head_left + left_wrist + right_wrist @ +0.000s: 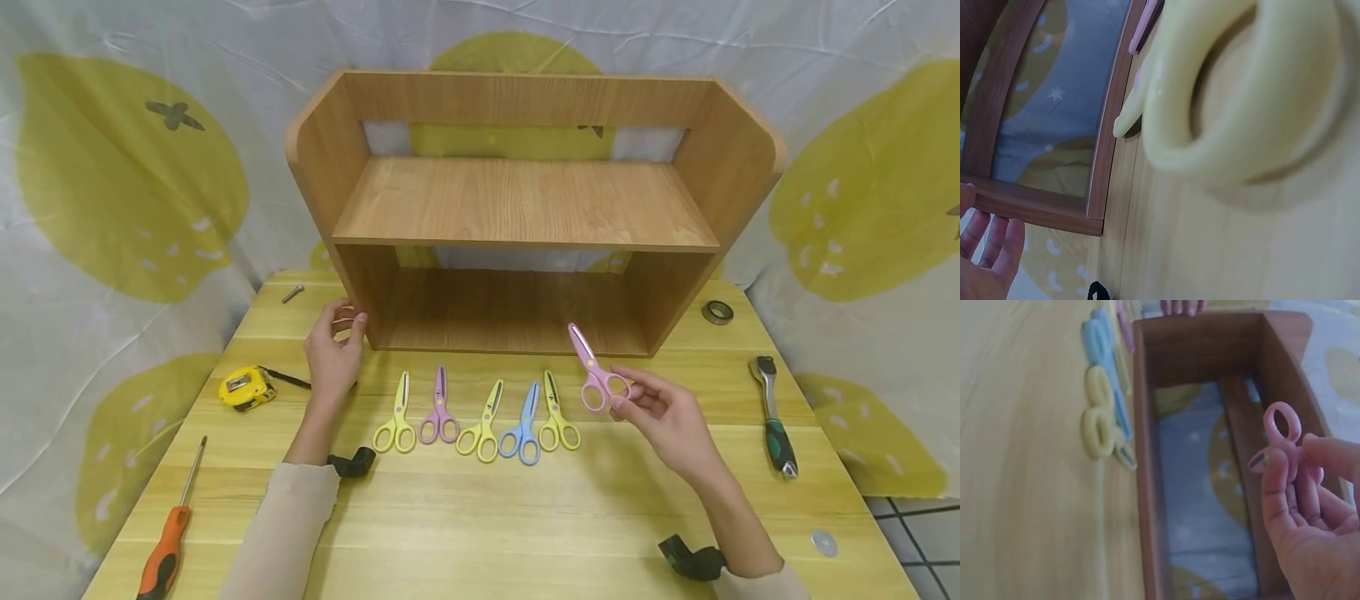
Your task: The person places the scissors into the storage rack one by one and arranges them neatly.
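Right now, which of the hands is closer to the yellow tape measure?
Left. The left hand is to the right of the tape measure, at the side of the shelf; the right hand is much farther across the table, holding pink scissors.

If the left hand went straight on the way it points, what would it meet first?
Likely the left side panel of the brown wooden shelf; the left hand touches or nearly touches it, depth unclear.
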`<move>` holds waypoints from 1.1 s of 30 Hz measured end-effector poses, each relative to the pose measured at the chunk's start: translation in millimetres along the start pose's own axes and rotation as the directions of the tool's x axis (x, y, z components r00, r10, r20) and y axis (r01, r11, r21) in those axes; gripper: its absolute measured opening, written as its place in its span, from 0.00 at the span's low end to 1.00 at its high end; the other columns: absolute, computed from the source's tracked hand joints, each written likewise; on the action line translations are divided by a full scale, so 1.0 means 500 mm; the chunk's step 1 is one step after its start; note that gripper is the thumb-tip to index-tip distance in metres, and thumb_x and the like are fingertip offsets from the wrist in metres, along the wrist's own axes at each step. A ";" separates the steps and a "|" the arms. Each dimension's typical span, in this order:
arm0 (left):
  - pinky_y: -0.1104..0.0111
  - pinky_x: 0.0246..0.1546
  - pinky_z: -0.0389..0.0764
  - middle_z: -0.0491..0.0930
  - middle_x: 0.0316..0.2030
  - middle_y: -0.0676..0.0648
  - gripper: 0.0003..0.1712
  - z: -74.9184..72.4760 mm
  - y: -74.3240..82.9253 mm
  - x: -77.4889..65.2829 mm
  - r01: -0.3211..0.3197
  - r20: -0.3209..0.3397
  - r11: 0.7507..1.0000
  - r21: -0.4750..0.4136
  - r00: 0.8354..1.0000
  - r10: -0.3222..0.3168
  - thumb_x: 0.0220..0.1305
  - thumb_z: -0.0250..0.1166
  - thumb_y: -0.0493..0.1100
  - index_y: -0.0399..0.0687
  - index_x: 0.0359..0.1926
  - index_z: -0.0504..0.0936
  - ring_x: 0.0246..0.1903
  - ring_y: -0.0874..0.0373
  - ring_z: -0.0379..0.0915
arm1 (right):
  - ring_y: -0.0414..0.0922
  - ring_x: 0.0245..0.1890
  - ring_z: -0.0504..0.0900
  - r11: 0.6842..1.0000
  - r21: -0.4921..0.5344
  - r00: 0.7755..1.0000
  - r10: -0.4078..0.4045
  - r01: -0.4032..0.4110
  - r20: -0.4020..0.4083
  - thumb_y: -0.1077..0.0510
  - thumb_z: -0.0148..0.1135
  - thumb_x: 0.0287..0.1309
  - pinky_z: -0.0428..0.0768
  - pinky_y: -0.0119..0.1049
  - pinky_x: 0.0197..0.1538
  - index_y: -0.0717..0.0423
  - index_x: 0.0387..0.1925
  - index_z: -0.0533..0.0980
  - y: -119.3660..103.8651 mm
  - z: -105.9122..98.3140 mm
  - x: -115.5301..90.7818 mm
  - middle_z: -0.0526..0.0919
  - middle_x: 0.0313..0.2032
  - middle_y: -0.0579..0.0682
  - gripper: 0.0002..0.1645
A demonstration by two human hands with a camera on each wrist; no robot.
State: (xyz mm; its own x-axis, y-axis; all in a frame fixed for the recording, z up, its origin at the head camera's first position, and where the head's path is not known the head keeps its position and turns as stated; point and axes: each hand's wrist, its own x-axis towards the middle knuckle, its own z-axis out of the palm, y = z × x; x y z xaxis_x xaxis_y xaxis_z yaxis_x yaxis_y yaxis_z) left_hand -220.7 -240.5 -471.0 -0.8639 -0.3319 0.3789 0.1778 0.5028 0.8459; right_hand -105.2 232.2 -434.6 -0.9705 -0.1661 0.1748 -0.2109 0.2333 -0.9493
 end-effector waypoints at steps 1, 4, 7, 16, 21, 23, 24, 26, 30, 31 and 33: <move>0.79 0.41 0.82 0.85 0.47 0.46 0.18 0.000 0.000 0.000 -0.001 0.000 1.000 -0.001 1.000 0.001 0.73 0.65 0.45 0.48 0.61 0.80 0.47 0.53 0.85 | 0.42 0.33 0.88 1.000 0.026 1.000 -0.011 0.011 0.006 0.69 0.67 0.64 0.88 0.38 0.40 0.71 0.63 0.75 -0.009 0.005 0.004 0.82 0.33 0.52 0.26; 0.80 0.40 0.81 0.85 0.48 0.46 0.18 0.000 0.001 0.000 0.000 -0.003 1.000 -0.001 1.000 0.000 0.73 0.65 0.46 0.48 0.61 0.80 0.47 0.53 0.84 | 0.43 0.33 0.88 0.995 0.091 0.998 -0.046 0.044 0.030 0.70 0.66 0.64 0.88 0.38 0.40 0.71 0.62 0.75 -0.036 0.020 0.016 0.82 0.33 0.51 0.25; 0.77 0.41 0.82 0.85 0.48 0.45 0.19 0.000 0.003 -0.001 0.003 -0.005 1.000 -0.001 1.000 -0.003 0.73 0.65 0.46 0.48 0.61 0.80 0.47 0.52 0.84 | 0.46 0.34 0.89 0.988 0.128 0.995 -0.095 0.088 0.044 0.71 0.66 0.64 0.88 0.37 0.40 0.69 0.62 0.76 -0.067 0.035 0.030 0.82 0.33 0.50 0.25; 0.76 0.41 0.83 0.85 0.48 0.47 0.18 -0.002 0.005 0.000 0.020 -0.010 1.000 0.000 1.000 -0.020 0.73 0.65 0.46 0.50 0.61 0.80 0.48 0.55 0.84 | 0.44 0.34 0.89 0.961 0.177 0.975 -0.221 0.214 0.017 0.69 0.70 0.61 0.88 0.36 0.41 0.66 0.61 0.78 -0.177 0.075 0.115 0.84 0.33 0.50 0.25; 0.72 0.43 0.85 0.85 0.48 0.47 0.18 0.000 0.006 -0.002 0.031 -0.012 1.000 0.002 0.999 -0.031 0.74 0.64 0.47 0.50 0.61 0.80 0.49 0.54 0.84 | 0.43 0.34 0.88 0.955 0.190 0.974 -0.228 0.227 -0.015 0.67 0.72 0.60 0.88 0.35 0.42 0.63 0.60 0.80 -0.230 0.108 0.183 0.83 0.32 0.50 0.26; 0.70 0.44 0.85 0.85 0.49 0.46 0.19 0.000 0.007 -0.004 0.038 -0.010 0.999 0.003 0.999 -0.038 0.74 0.64 0.47 0.50 0.61 0.80 0.49 0.53 0.84 | 0.44 0.33 0.88 0.951 0.200 0.971 -0.237 0.237 -0.023 0.68 0.72 0.60 0.88 0.35 0.42 0.64 0.60 0.80 -0.247 0.123 0.213 0.84 0.32 0.50 0.25; 0.70 0.44 0.85 0.85 0.49 0.46 0.19 0.001 0.007 -0.005 0.040 -0.010 0.999 0.002 0.999 -0.040 0.74 0.64 0.47 0.49 0.61 0.80 0.49 0.53 0.84 | 0.44 0.33 0.88 0.949 0.202 0.970 -0.243 0.243 -0.027 0.68 0.72 0.60 0.88 0.35 0.42 0.64 0.59 0.80 -0.255 0.131 0.227 0.84 0.32 0.50 0.25; 0.70 0.44 0.85 0.85 0.49 0.46 0.19 0.002 0.007 -0.006 0.045 -0.012 0.999 -0.001 0.999 -0.045 0.74 0.64 0.47 0.49 0.61 0.80 0.50 0.52 0.84 | 0.44 0.32 0.88 0.945 0.201 0.966 -0.256 0.257 -0.030 0.68 0.72 0.60 0.88 0.35 0.42 0.65 0.59 0.80 -0.270 0.146 0.256 0.85 0.31 0.50 0.25; 0.74 0.43 0.83 0.85 0.49 0.45 0.18 0.003 0.007 -0.006 0.051 -0.013 0.999 -0.011 0.999 -0.051 0.74 0.64 0.47 0.50 0.61 0.80 0.50 0.52 0.84 | 0.45 0.32 0.88 0.951 0.173 0.966 -0.256 0.258 -0.037 0.66 0.72 0.61 0.87 0.34 0.42 0.64 0.58 0.80 -0.293 0.174 0.312 0.84 0.30 0.49 0.24; 0.75 0.43 0.83 0.84 0.49 0.45 0.18 0.004 0.007 -0.006 0.052 -0.013 0.999 -0.014 0.999 -0.052 0.74 0.64 0.46 0.50 0.61 0.80 0.50 0.52 0.84 | 0.45 0.32 0.88 0.953 0.165 0.967 -0.251 0.253 -0.036 0.65 0.73 0.61 0.87 0.34 0.42 0.63 0.58 0.81 -0.298 0.181 0.325 0.84 0.30 0.49 0.24; 0.76 0.43 0.82 0.85 0.49 0.46 0.18 0.004 0.007 -0.006 0.050 -0.013 0.999 -0.015 0.999 -0.050 0.74 0.64 0.46 0.50 0.61 0.80 0.50 0.52 0.84 | 0.46 0.32 0.88 0.958 0.154 0.970 -0.241 0.243 -0.035 0.63 0.73 0.61 0.87 0.34 0.41 0.63 0.58 0.81 -0.307 0.196 0.349 0.83 0.29 0.50 0.24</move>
State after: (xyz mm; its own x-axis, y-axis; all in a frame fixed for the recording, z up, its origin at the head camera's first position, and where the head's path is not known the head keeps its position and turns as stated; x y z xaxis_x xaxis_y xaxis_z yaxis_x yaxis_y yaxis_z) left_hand -218.3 -236.0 -469.9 -0.8656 -0.3666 0.3410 0.1418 0.4738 0.8691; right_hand -230.6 73.3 -283.9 -0.8947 -0.1842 0.4070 -0.4199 0.0360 -0.9069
